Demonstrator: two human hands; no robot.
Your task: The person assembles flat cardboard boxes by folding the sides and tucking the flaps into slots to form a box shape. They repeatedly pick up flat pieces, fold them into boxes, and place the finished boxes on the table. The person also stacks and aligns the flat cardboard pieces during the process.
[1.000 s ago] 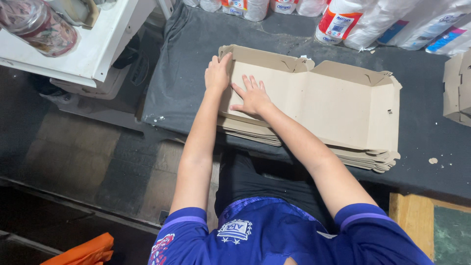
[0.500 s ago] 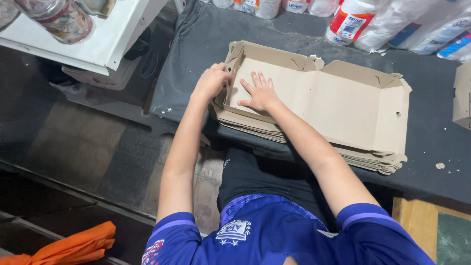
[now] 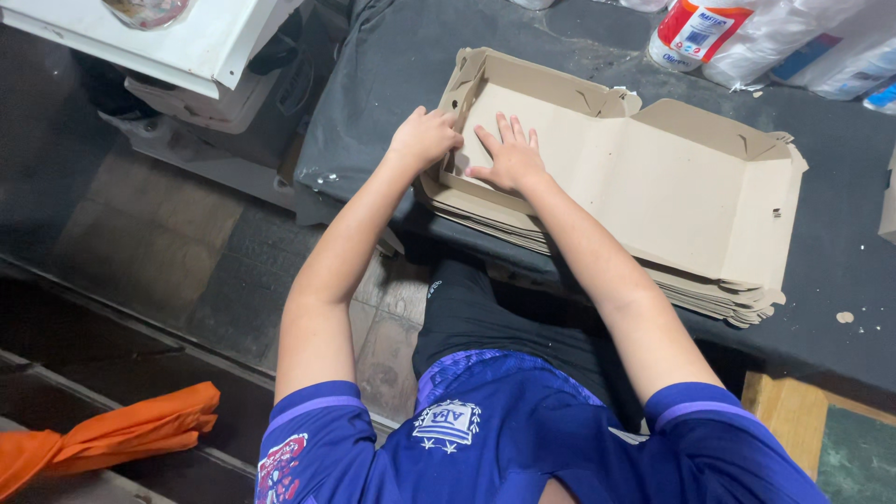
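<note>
flat brown cardboard box blanks [image 3: 653, 187]: matt, rough paperboard | dark cloth-covered worktop [image 3: 392, 84]: dull, creased | white plastic bottle [image 3: 686, 37], upper right: glossy

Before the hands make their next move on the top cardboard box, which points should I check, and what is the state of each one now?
1. Right hand lies flat on the floor panel of the top cardboard box blank: ok.
2. Left hand is at the left side flap, which stands raised: ok.
3. Far wall of that half stands up: ok.
4. Right half of the blank is unfolded, its flaps only partly raised: not ok.
5. Stack of flat blanks underneath sits on the dark table, its near edge close to the table edge: cannot tell if steady.
6. Corner tabs locked: cannot tell.
</note>
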